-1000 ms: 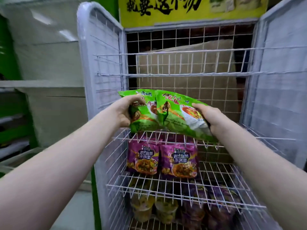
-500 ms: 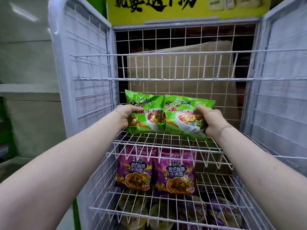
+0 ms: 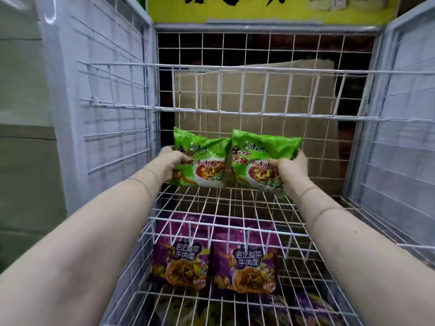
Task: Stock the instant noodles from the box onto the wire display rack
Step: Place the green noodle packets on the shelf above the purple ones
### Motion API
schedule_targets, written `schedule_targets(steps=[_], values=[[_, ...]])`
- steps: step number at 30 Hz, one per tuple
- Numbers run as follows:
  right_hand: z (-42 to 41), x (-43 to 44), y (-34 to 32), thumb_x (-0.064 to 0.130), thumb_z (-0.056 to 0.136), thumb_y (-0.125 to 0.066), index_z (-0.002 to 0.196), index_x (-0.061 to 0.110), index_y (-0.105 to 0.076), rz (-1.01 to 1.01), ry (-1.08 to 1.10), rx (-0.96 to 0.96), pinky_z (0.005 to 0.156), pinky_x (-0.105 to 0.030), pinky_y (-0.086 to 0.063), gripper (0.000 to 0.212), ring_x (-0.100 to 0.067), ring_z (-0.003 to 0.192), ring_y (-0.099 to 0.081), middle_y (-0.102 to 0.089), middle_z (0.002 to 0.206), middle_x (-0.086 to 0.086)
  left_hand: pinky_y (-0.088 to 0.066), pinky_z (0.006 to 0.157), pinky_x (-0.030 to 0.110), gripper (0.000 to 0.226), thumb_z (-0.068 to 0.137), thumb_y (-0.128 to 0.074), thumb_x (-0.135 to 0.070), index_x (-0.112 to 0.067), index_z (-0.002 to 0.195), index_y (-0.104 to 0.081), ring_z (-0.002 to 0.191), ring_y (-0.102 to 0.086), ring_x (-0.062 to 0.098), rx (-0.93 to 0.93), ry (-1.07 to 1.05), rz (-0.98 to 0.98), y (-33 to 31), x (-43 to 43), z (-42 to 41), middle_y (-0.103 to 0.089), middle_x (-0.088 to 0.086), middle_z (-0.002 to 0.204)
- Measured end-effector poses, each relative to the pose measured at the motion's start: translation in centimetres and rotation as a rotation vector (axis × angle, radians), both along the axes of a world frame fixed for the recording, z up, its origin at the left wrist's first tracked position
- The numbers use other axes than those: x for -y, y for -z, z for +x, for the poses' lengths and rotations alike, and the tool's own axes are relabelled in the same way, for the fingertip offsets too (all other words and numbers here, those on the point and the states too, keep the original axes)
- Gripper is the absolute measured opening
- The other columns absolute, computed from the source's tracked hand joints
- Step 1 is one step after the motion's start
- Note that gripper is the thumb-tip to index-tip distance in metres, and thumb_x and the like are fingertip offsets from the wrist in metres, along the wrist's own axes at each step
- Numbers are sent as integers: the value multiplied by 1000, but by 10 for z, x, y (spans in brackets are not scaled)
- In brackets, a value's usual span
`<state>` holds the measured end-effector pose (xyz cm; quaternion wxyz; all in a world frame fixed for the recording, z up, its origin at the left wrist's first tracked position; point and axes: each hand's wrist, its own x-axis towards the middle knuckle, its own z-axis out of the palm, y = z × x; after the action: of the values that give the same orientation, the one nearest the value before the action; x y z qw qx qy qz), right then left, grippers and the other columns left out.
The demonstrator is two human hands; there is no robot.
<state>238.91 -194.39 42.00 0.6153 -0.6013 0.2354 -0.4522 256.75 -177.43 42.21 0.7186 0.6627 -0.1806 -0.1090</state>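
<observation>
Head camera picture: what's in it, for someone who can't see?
A left hand and a right hand each hold a green plastic noodle packet upright at a white wire rack shelf. Two purple noodle packets stand one shelf lower.

Green noodle packets (image 3: 259,158), purple packets (image 3: 244,267), white wire rack (image 3: 223,218), yellow sign (image 3: 259,10)

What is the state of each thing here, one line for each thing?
left hand: grips the left green packet.
right hand: grips the right green packet.
left green packet: sealed, upright, held over the middle shelf.
right green packet: sealed, upright, held beside the left one.
purple packets: two, upright side by side on the lower shelf.
</observation>
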Motion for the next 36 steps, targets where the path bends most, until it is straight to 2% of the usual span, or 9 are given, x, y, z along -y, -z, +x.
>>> schedule_targets(steps=[2, 6, 10, 13, 19, 23, 26, 30, 36], values=[[1, 3, 3, -4, 82, -65, 120, 11, -46, -37, 14, -40, 61, -35, -50, 45, -17, 80, -56, -57, 108, -7, -54, 55, 40, 38, 80, -58, 14, -6, 112, -54, 66, -60, 27, 18, 3, 46, 5, 8, 5, -63, 15, 87], [5, 8, 6, -3, 81, -66, 107, 15, -47, -56, 44, -59, 83, -43, -54, 38, -25, 95, -61, -60, 109, -7, -51, 88, 49, 35, 82, -61, 11, -3, 114, -55, 93, -61, 32, 97, -88, 150, 18, 14, 29, -61, 20, 108], [6, 8, 7, -4, 83, -64, 110, 15, -48, -13, 12, -58, 44, -27, -47, 37, -22, 86, -60, -59, 107, -5, -44, 101, 44, 63, 71, -82, -22, -4, 123, -52, 116, -56, 35, 280, -283, 513, 23, 11, 46, -58, 21, 125], [5, 8, 7, -3, 82, -65, 104, 20, -44, 8, -4, -68, 43, -25, -43, 38, -24, 92, -59, -58, 114, -6, -43, 99, 43, 85, 67, -83, -41, -5, 131, -40, 122, -46, 39, 348, -474, 749, 19, 9, 35, -45, 25, 134], [1, 7, 6, -5, 81, -64, 103, 21, -44, 19, -14, -95, 46, -26, -45, 39, -24, 96, -58, -59, 112, -5, -40, 101, 42, 98, 73, -80, -25, 1, 143, -18, 128, -44, 38, 304, -438, 642, 13, 20, 16, -42, 25, 140], [3, 7, 8, -8, 74, -67, 102, 21, -48, -39, 79, -91, 85, -39, -52, 44, -25, 96, -58, -61, 110, -8, -47, 87, 37, 65, 78, -75, -36, -1, 125, -47, 109, -56, 32, 589, -214, 828, 10, 22, -6, -57, 18, 122], [2, 10, 8, -8, 76, -64, 103, 21, -46, -13, 52, -76, 83, -39, -51, 44, -25, 97, -59, -61, 108, -8, -48, 88, 35, 67, 80, -73, -34, -7, 133, -41, 100, -57, 25, 619, 16, 721, 8, 32, -28, -56, 12, 121], [-1, 8, 4, -9, 75, -62, 118, 9, -49, 52, -9, -64, 62, -29, -46, 48, -21, 88, -59, -61, 104, -8, -50, 95, 46, 75, 85, -67, -32, -15, 145, -25, 103, -60, 28, 274, 261, 510, 10, 52, -54, -58, 11, 116], [1, 16, 7, 1, 76, -66, 108, 8, -37, 98, 49, -64, 55, -34, -46, 44, -16, 74, -53, -55, 93, -6, -54, 89, 40, 63, 87, -62, -7, -16, 142, -32, 105, -62, 29, 59, 260, 213, 11, 75, -67, -54, 16, 127]])
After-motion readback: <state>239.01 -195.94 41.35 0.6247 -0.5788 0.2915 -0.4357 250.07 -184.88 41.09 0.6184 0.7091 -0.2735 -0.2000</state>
